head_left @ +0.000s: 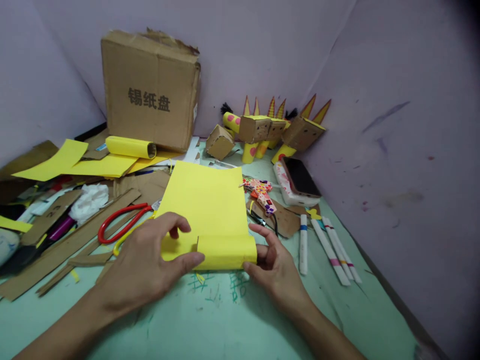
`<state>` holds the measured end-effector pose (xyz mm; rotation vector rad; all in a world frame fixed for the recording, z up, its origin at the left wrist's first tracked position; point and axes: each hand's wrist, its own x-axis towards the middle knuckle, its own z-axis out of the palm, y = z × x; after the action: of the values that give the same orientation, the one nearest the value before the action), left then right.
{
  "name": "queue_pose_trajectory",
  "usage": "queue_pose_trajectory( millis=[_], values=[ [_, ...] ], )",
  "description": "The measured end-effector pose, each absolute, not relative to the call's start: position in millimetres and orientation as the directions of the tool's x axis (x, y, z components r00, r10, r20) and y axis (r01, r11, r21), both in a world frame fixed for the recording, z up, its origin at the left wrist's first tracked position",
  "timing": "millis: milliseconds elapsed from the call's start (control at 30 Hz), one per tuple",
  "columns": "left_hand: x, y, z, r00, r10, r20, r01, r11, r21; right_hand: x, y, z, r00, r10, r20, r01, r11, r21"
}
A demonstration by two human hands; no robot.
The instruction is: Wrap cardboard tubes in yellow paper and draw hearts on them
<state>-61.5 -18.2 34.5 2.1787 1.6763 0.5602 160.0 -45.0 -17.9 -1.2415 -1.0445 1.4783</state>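
Note:
A yellow sheet (pixel 210 200) lies on the green tabletop, and a yellow-covered roll (pixel 227 251) rests across its near end. My left hand (pixel 144 260) is at the roll's left end, its thumb touching or just over the roll, fingers curved and apart with nothing between them. At the roll's right end, my right hand (pixel 275 270) grips it, the thumb at the near edge and some fingers behind or inside the end. Red-handled scissors (pixel 122 222) lie left of the sheet, partly hidden by my left hand.
Cardboard strips (pixel 67 245) and yellow paper (pixel 56 162) cover the left side. Behind stands a cardboard box (pixel 150 95). Animal-like figures (pixel 262 129) stand at the back. To the right are a patterned glue gun (pixel 262 194), a phone (pixel 300 176) and white markers (pixel 330 250).

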Motion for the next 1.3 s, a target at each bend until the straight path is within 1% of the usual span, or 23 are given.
queue_pose_trajectory(
  millis=[67,133,200,267,400,467,500,567,633,700,767,867,1000,1133,1200,1300],
  values=[
    [-59.3,-21.4,36.3,0.31,0.919,0.243,0.789,-0.391,0.473,160.3,-46.0,-17.7,-0.083,0.972,-0.22,-0.11,-0.228,-0.967],
    [-51.0,-25.1,37.5,0.463,0.829,0.313,0.718,-0.558,0.417,160.2,-46.5,-16.8,-0.087,0.971,-0.222,-0.107,-0.231,-0.967],
    [-38.3,-28.0,37.7,0.584,0.754,0.3,0.668,-0.656,0.351,159.7,-46.5,-16.1,-0.09,0.972,-0.217,-0.111,-0.226,-0.968],
    [-24.9,-29.5,36.6,0.637,0.73,0.248,0.666,-0.683,0.298,159.0,-46.0,-16.1,-0.088,0.974,-0.209,-0.117,-0.219,-0.969],
    [-8.0,-28.3,32.3,0.671,0.728,0.137,0.69,-0.682,0.242,159.1,-45.3,-16.8,-0.076,0.978,-0.195,-0.133,-0.204,-0.97],
    [-5.8,-27.3,30.7,0.673,0.73,0.124,0.694,-0.68,0.239,162.0,-47.2,-16.0,-0.064,0.98,-0.187,-0.105,-0.193,-0.976],
    [-5.8,-26.7,30.2,0.669,0.732,0.129,0.694,-0.677,0.246,164.5,-48.9,-15.3,-0.046,0.983,-0.179,-0.063,-0.182,-0.981],
    [-6.9,-25.3,29.7,0.658,0.741,0.134,0.694,-0.666,0.275,171.1,-53.2,-13.9,0.001,0.991,-0.137,0.081,-0.136,-0.987],
    [-8.3,-23.0,29.5,0.649,0.75,0.128,0.694,-0.652,0.305,178.5,-56.8,-13.4,0.002,1.0,-0.025,0.257,-0.024,-0.966],
    [-9.4,-19.3,29.4,0.65,0.751,0.114,0.689,-0.646,0.328,184.1,-57.4,-14.7,-0.074,0.992,0.101,0.385,0.122,-0.915],
    [-10.1,-14.9,29.8,0.658,0.747,0.095,0.68,-0.644,0.352,186.8,-54.7,-17.4,-0.175,0.971,0.161,0.438,0.223,-0.871],
    [-10.7,-9.9,31.4,0.675,0.736,0.056,0.664,-0.639,0.388,186.1,-47.6,-21.8,-0.239,0.96,0.143,0.474,0.244,-0.846],
    [-13.0,-10.3,32.3,0.68,0.733,0.037,0.664,-0.636,0.394,184.0,-43.0,-24.6,-0.209,0.97,0.123,0.516,0.217,-0.828],
    [-15.9,-10.9,31.0,0.664,0.748,0.003,0.672,-0.598,0.438,186.0,-46.2,-24.0,-0.192,0.98,0.046,0.504,0.139,-0.853],
    [-15.6,-7.9,32.4,0.655,0.754,-0.044,0.679,-0.561,0.474,187.5,-48.2,-22.7,-0.201,0.979,0.021,0.5,0.121,-0.857],
    [-12.2,-0.3,38.2,0.64,0.752,-0.159,0.711,-0.501,0.494,188.7,-49.3,-19.4,-0.189,0.982,0.002,0.508,0.099,-0.856]
  ],
)
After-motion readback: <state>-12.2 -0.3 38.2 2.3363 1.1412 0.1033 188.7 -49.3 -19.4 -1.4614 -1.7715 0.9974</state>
